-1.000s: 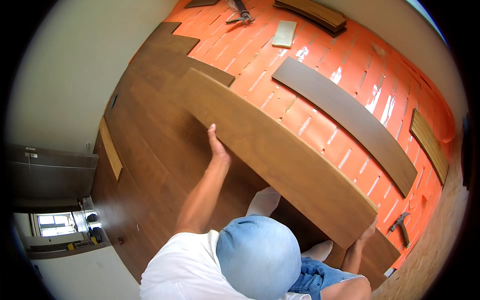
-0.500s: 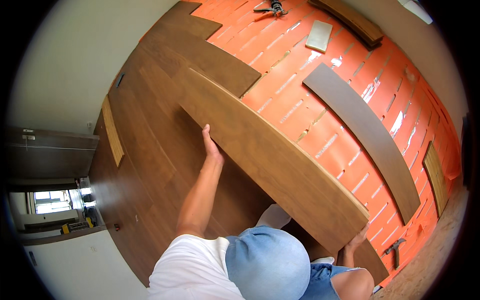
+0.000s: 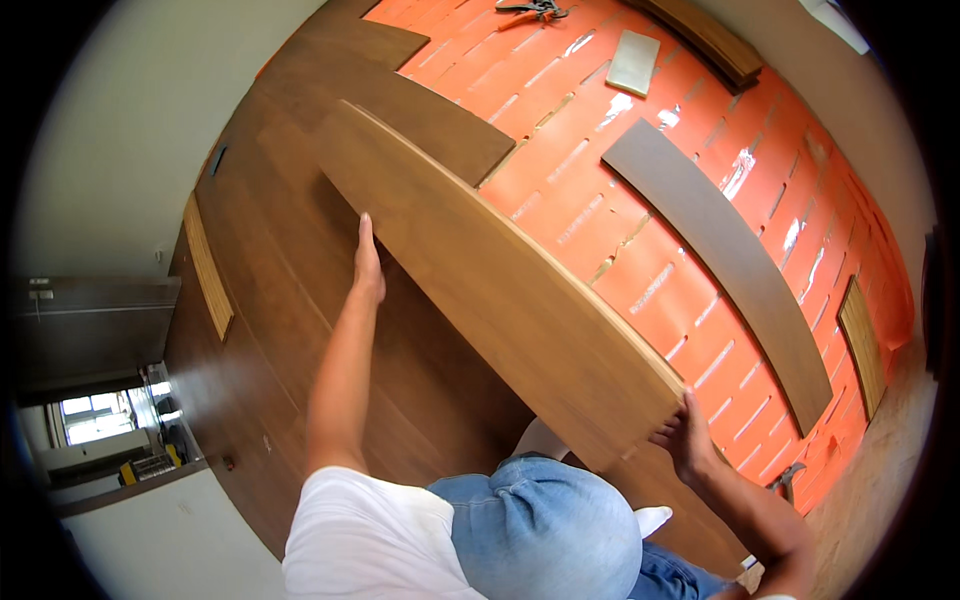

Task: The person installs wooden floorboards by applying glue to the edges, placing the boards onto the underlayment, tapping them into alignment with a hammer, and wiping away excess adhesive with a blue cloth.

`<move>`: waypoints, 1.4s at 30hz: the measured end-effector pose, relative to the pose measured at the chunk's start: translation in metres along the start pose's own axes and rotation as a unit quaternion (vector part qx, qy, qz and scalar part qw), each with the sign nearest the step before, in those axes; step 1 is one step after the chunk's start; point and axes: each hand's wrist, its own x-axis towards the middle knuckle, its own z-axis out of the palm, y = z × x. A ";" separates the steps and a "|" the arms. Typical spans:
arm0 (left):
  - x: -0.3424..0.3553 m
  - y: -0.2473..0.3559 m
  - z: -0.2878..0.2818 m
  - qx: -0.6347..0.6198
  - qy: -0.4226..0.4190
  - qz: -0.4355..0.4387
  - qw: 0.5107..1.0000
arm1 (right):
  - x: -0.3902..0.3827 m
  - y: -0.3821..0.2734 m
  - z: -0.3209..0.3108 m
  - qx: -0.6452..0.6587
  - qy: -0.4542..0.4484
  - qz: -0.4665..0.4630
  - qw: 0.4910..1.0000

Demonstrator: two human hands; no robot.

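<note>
A long brown wooden floorboard (image 3: 490,290) is held up at a slant in front of me, above the laid floor. My left hand (image 3: 369,262) grips its near long edge toward the far end, the thumb showing and the other fingers hidden beneath. At the near right end my right hand (image 3: 688,438) is closed on the corner, fingers along the short edge. Under and left of the board spreads the laid brown floor (image 3: 270,300). Its stepped edge meets the orange slotted underlay (image 3: 560,215) on the right.
On the underlay lie a loose floorboard (image 3: 720,250), a pale rectangular block (image 3: 633,63), pliers-like tools (image 3: 532,14), a hammer (image 3: 787,480) and a narrow board piece (image 3: 862,345). Stacked boards (image 3: 705,40) sit by the far wall. Another narrow strip (image 3: 208,268) lies near the left wall.
The held floorboard has shifted left and slightly away from me, along with both hands. My right hand and forearm now show more at the board's near end.
</note>
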 end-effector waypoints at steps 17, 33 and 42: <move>-0.223 -0.090 -0.061 -0.067 0.052 -0.119 0.989 | 0.089 0.160 0.206 0.181 -0.288 0.164 0.926; -0.175 -0.097 -0.176 0.196 0.260 0.022 0.945 | 0.075 0.074 0.184 -0.279 -0.391 -0.088 0.873; -0.164 -0.033 -0.015 0.490 0.073 0.358 0.792 | 0.005 -0.044 -0.117 -0.639 -0.031 -0.157 0.752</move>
